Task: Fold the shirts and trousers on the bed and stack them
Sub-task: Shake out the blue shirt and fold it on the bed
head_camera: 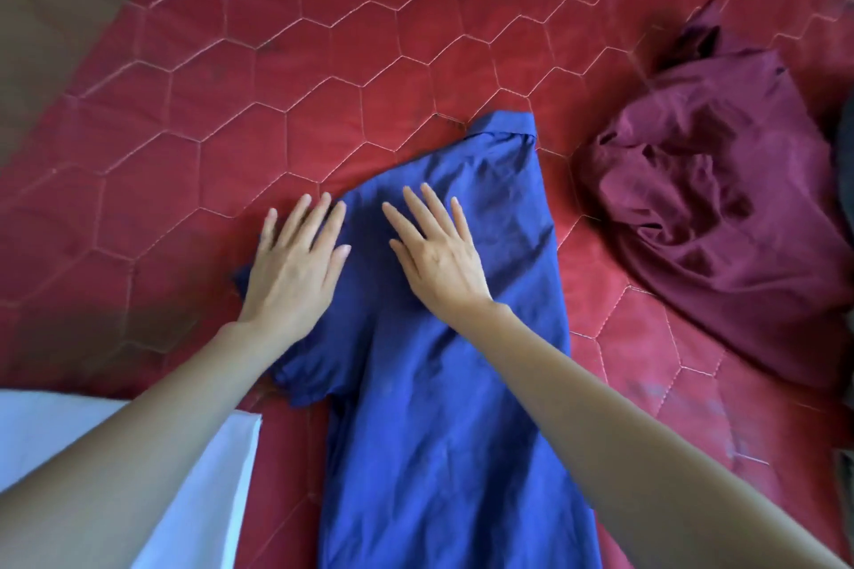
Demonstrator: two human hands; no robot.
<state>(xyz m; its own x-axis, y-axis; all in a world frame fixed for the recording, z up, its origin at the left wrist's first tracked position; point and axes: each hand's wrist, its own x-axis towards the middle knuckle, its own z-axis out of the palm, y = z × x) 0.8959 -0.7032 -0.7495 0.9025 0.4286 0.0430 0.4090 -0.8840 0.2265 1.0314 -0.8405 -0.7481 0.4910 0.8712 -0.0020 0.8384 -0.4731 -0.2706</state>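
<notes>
A blue short-sleeved shirt (443,407) lies lengthwise on the red quilted bed (286,69), its collar pointing away from me and its right side folded in. My left hand (295,263) lies flat with straight fingers on the shirt's left shoulder, partly over the quilt. My right hand (436,252) presses flat on the upper chest of the shirt, fingers spread. The left sleeve (309,377) sticks out below my left wrist. A crumpled maroon garment (721,208) lies in a heap to the right, apart from the shirt.
A white cloth (217,490) lies at the lower left beside the shirt, partly under my left forearm. A dark item (846,152) shows at the right edge. The bed's left edge meets a brown floor (51,14) at the upper left.
</notes>
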